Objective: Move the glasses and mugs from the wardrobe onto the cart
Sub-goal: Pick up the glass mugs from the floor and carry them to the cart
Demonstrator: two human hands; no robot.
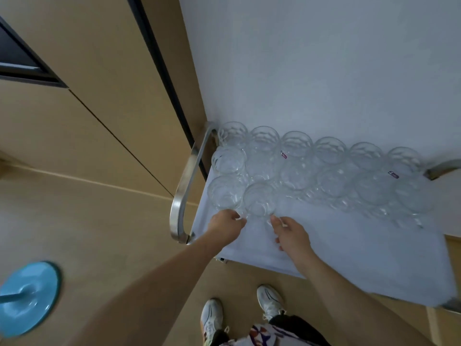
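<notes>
Two glass mugs [259, 199] being set on cart [349, 245], handles pinched by left hand [225, 227] & right hand [291, 236]; release next, prob.

Mugs [296, 171]: clear faceted glass. Cart handle [183, 186]: brushed metal. Cart top [349, 245]: matt white, probably cloth.

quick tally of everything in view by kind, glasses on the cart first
clear glasses on the cart: 14 (6 back row, 6 middle, 2 front)
metal cart handles: 2
white shoes: 2
blue round base on the floor: 1
total: 19
</notes>
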